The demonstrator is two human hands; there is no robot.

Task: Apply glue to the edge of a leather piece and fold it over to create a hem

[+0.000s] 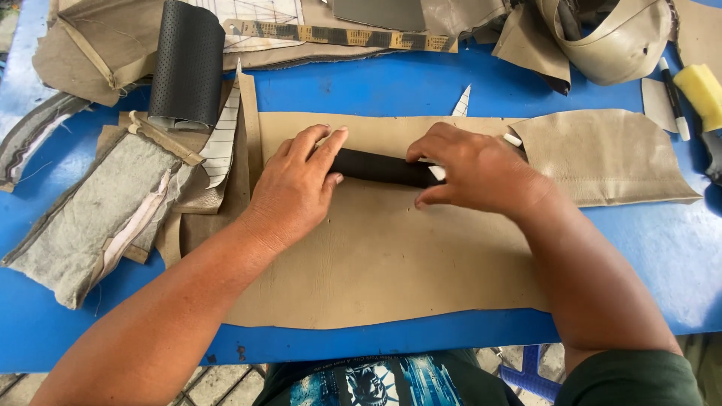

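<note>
My left hand [295,188] lies flat, fingers stretched out and pressing down on the left end of a black strip [380,167]; my right hand [472,167] covers the strip's right end, fingers curled down over it, with a small white piece [512,140], perhaps chalk, showing at the knuckles; whether that hand pinches it I cannot tell; the strip lies across the upper middle of a large tan leather sheet [376,263] spread on the blue table [647,248]; to the left sit grey padded offcuts [90,218] and a roll of perforated black material [188,64]; a white marker [674,98] and yellow sponge [701,90] lie far right.
</note>
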